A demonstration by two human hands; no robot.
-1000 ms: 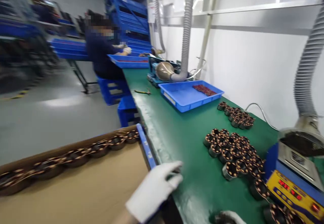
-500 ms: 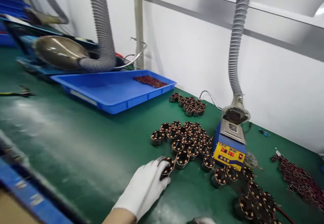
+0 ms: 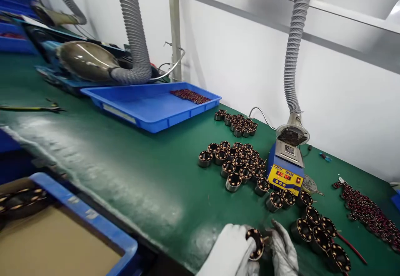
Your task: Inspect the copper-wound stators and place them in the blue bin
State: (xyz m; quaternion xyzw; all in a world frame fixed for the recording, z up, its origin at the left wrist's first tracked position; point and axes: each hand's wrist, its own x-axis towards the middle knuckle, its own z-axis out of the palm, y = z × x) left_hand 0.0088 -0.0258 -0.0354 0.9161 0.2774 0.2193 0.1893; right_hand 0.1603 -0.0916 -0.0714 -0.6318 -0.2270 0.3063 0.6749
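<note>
My left hand point(image 3: 229, 251), in a white glove, grips a stator ring point(image 3: 256, 244), a dark ring with copper-coloured spots around its rim. It is held tilted above the front of the green bench. My right hand point(image 3: 283, 251), in a greyed glove, is close to the right side of this ring. Its fingers are bent together, and whatever they hold is hidden. Several similar rings point(image 3: 233, 182) stand grouped beyond my hands. More stator rings point(image 3: 321, 238) stand to the right of my right hand, with a red wire point(image 3: 351, 249) beside them.
A blue-and-yellow soldering station point(image 3: 284, 176) stands under a fume hose point(image 3: 295, 55). A blue tray point(image 3: 131, 101) holds small dark-red parts point(image 3: 190, 96); another heap of them point(image 3: 368, 213) lies at right. A blue crate point(image 3: 125, 251) sits by the bench's front edge.
My left hand has brought the stator ring away from the group, towards me and to the right. My right hand has come further into view beside it. The view has shifted, showing the crate.
</note>
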